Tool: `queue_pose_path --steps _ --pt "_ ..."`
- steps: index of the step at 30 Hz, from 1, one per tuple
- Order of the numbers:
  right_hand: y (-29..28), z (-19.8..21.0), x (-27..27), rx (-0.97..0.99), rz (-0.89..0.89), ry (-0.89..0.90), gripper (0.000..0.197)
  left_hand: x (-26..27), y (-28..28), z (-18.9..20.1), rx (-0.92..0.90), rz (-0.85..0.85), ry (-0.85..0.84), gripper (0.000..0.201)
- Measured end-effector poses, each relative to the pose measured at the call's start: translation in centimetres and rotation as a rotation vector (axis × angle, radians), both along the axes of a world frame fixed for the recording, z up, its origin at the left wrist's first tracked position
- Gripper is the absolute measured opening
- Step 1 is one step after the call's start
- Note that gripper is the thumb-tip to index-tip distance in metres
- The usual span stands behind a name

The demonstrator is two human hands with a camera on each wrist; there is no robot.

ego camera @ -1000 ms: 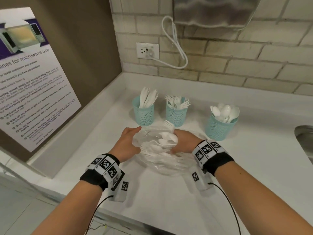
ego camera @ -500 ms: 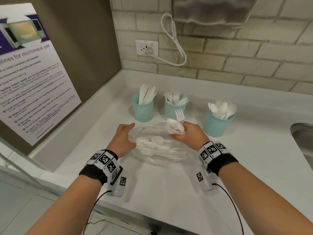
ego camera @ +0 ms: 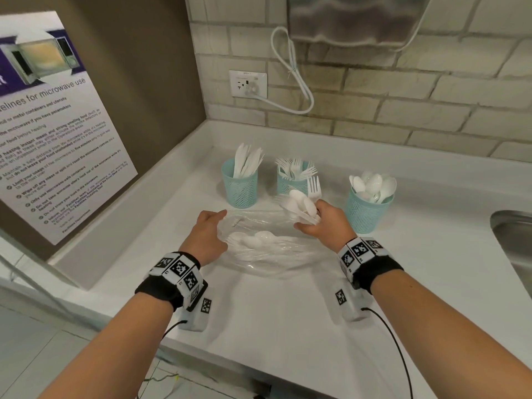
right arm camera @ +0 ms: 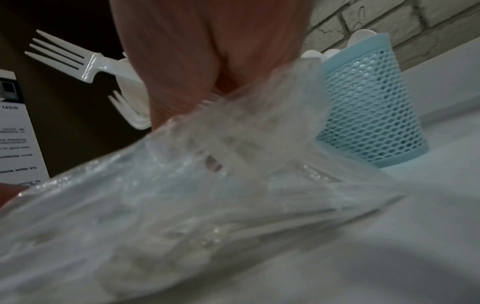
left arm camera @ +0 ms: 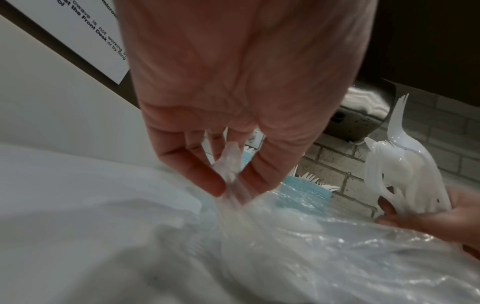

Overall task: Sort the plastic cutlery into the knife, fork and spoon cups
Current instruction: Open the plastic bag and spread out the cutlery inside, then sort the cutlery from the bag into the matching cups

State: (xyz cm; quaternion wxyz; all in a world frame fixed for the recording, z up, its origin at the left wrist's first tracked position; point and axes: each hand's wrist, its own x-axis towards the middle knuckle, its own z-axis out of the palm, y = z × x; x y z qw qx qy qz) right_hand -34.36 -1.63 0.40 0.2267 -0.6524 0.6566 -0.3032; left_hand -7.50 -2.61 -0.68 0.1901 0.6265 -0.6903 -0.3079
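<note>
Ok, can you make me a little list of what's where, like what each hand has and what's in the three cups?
left hand: pinches the edge of the clear bag
right hand: holds a bunch of cutlery, forks and spoons, above the bag
bag: lies on the counter, cutlery left inside
left cup: knives
middle cup: forks
right cup: spoons

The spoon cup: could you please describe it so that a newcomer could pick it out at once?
Start at the tiled back wall and drop to the white counter, where three light-blue mesh cups stand in a row. The spoon cup is the rightmost, nearest the steel sink. Only it holds rounded spoon bowls; its neighbours hold fork tines and knife blades.
</note>
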Motion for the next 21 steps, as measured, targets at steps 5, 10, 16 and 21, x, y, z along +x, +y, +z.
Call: queue_pose_path --steps 5,10,16,21 --pt "-0.2 -0.4 -0.8 -0.007 0.004 0.031 0.042 -0.1 0.1 -0.4 -0.007 0.013 -0.016 0.075" --pt "-0.6 -0.7 -0.9 -0.044 -0.086 -0.061 0.033 -0.1 0.1 -0.7 0.029 0.023 -0.047 0.076" --pt "-1.0 1.3 -1.0 -0.197 -0.147 -0.322 0.015 -2.5 1.1 1.4 -0.314 0.036 -0.293 0.066" --pt "-0.5 1.2 -1.7 -0.113 -0.114 -0.362 0.016 -9.2 0.4 3.3 -0.34 -0.284 -0.131 0.048"
